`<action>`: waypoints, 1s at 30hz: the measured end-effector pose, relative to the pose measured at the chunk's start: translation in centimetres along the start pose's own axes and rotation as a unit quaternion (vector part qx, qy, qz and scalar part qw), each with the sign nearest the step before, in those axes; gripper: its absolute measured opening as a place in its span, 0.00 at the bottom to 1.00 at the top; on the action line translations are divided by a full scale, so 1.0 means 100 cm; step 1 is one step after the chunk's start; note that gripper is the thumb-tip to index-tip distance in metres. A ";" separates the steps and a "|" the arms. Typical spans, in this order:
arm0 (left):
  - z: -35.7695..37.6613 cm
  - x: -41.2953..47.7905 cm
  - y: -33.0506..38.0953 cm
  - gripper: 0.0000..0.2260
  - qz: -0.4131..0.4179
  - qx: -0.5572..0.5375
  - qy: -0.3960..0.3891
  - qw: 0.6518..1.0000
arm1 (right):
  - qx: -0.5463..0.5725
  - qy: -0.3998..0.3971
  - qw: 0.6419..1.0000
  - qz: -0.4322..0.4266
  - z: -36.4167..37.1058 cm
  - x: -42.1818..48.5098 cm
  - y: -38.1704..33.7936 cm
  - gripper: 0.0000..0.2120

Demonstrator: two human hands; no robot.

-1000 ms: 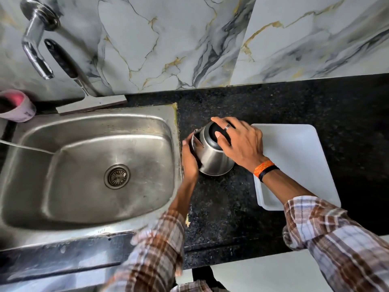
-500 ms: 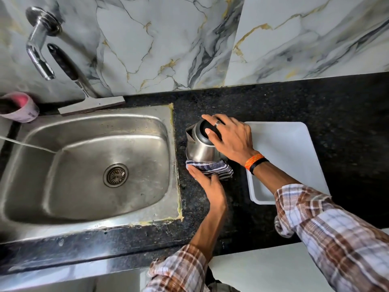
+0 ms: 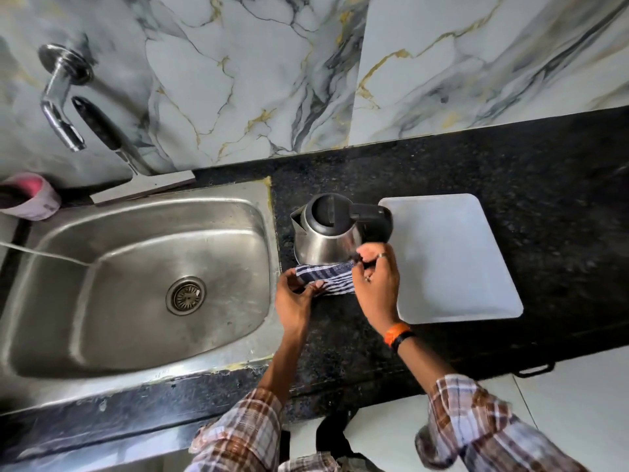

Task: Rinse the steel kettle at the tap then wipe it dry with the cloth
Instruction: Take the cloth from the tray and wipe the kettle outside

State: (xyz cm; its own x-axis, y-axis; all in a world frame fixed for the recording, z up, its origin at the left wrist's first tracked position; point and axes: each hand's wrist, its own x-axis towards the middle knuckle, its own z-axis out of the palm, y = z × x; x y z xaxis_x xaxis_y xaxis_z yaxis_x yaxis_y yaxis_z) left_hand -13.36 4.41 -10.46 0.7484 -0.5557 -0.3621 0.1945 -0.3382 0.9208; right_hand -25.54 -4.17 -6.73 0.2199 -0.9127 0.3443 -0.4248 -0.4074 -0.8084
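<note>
The kettle stands upright on the bench beside the sink. Left hand and right hand both pinch the soft, limp cloth. Polished steel looks slippery; the handle offers the surest hold.

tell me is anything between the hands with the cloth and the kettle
Nothing visible. The left hand and right hand hold the striped cloth right at the base of the kettle, with no object between them on the black counter.
</note>
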 end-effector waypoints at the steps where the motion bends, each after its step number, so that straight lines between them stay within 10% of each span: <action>1: -0.003 0.002 0.000 0.19 0.007 0.011 -0.006 1.000 | 0.002 -0.039 0.998 0.047 0.003 -0.010 0.006 0.15; 9: -0.016 -0.014 0.005 0.07 0.097 0.041 -0.047 0.993 | 0.011 -0.126 0.978 0.165 -0.008 -0.017 0.019 0.22; 18: 0.058 -0.064 0.047 0.17 0.207 0.032 -0.121 0.970 | -0.095 0.004 0.990 0.107 -0.111 0.002 0.038 0.14; 26: 0.178 -0.053 0.054 0.17 0.344 0.527 -0.251 0.735 | -0.196 -0.088 0.962 0.166 -0.189 0.048 0.104 0.11; 30: 0.190 -0.046 0.037 0.18 0.357 0.650 -0.252 0.622 | -0.382 -0.239 0.877 0.168 -0.181 0.042 0.114 0.19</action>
State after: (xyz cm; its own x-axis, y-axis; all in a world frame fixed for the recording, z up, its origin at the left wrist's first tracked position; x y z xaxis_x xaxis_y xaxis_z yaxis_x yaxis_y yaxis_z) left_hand -28.12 -8.76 -8.18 -0.0089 -0.9734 -0.2291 -0.9952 -0.0136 0.0967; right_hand -45.38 -13.22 -5.85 0.2344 -0.9422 -0.2395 -0.9603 -0.1861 -0.2079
